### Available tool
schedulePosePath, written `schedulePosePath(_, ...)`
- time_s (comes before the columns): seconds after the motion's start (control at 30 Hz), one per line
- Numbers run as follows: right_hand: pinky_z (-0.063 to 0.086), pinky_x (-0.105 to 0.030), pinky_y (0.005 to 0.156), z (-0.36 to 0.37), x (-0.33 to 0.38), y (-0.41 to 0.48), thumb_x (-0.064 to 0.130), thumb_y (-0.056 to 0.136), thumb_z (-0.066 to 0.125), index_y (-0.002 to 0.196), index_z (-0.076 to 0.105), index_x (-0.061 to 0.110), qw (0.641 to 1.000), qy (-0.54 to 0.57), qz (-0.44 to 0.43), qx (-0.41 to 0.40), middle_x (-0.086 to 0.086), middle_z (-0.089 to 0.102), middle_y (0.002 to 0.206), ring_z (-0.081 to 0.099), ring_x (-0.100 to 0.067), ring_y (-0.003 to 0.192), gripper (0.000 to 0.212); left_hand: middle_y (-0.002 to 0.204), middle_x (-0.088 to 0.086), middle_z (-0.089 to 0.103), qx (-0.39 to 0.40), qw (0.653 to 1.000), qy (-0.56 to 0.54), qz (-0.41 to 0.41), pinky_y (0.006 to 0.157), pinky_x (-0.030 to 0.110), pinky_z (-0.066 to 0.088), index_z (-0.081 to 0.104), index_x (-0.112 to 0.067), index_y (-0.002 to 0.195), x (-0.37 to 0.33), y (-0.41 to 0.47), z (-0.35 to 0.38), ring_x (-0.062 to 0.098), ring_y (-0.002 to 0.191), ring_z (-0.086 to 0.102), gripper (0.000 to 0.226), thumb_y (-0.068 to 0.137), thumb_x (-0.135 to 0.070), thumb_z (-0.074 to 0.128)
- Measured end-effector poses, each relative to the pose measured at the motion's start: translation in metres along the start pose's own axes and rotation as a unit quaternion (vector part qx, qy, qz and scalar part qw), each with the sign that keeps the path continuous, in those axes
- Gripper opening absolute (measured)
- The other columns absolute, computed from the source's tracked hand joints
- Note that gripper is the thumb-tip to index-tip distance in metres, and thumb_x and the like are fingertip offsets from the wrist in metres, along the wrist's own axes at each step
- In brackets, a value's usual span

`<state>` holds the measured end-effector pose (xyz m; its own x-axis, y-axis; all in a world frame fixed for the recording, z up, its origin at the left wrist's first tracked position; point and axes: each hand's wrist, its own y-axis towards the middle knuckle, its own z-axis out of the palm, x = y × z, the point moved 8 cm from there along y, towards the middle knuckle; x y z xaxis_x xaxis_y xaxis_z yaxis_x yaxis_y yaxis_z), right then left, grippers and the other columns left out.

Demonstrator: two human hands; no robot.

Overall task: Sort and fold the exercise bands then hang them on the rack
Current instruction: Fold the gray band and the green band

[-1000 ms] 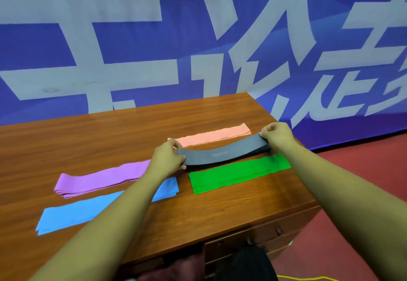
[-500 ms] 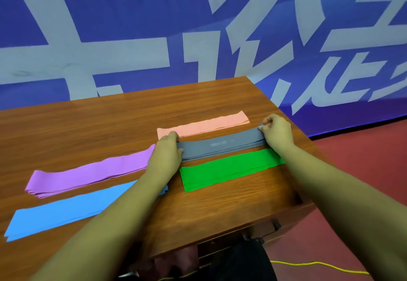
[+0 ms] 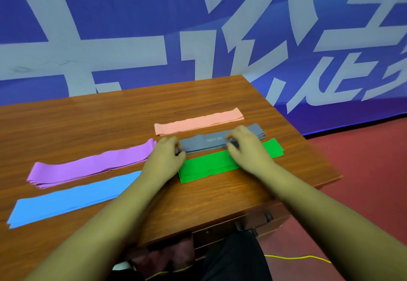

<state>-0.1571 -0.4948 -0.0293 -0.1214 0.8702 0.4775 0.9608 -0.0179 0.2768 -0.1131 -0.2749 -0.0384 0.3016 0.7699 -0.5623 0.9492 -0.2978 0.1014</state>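
Pinching the grey band at its near end, the left hand grips it while the right hand grasps its middle. It lies flat on the wooden table between the pink band and green band; purple band and blue band lie leftward.

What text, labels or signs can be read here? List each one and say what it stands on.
Grey band: a short line of pale print near its middle, between the left hand and right hand; too small and blurred to read.
Blue banner behind the table: very large white characters, cropped by the frame; none can be read whole.
Peach band, purple band, blue band, green band: no print visible.
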Motion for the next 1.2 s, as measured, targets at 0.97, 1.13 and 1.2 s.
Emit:
schedulePosePath(0.97,0.027,-0.031,0.115,0.043,0.04,-0.075,0.037,0.095,0.052,0.134,0.054,0.021,0.998,-0.05,0.009,0.037,0.005,0.05,0.142,0.04,-0.011,0.134,0.042,0.096,0.008,0.069,0.051,0.979,-0.144,-0.139,0.043,0.018,0.044,0.04,-0.015,0.102,-0.008,-0.04,0.013,0.009,0.058,0.065,0.022,0.093,-0.013,0.06)
schedulePosePath(1.13,0.039,-0.033,0.106,0.051,0.065,-0.079,0.05,0.089,0.057,0.128,0.052,0.017,0.998,-0.043,-0.004,0.042,0.002,0.056,0.125,0.049,-0.016,0.119,0.051,0.074,0.002,0.066,0.044,0.977,-0.176,-0.111,0.05,0.025,0.047,0.045,-0.013,0.1,-0.004,-0.04,-0.005,0.002,0.045,0.061,0.023,0.088,-0.01,0.065)
schedulePosePath(1.2,0.039,-0.034,0.104,0.052,0.076,-0.075,0.052,0.088,0.059,0.126,0.054,0.016,0.998,-0.039,-0.003,0.047,0.001,0.056,0.123,0.049,-0.017,0.116,0.053,0.074,0.001,0.064,0.03,0.977,-0.186,-0.104,0.052,0.029,0.05,0.046,-0.013,0.098,-0.004,-0.041,-0.014,0.007,0.047,0.063,0.023,0.085,-0.008,0.065)
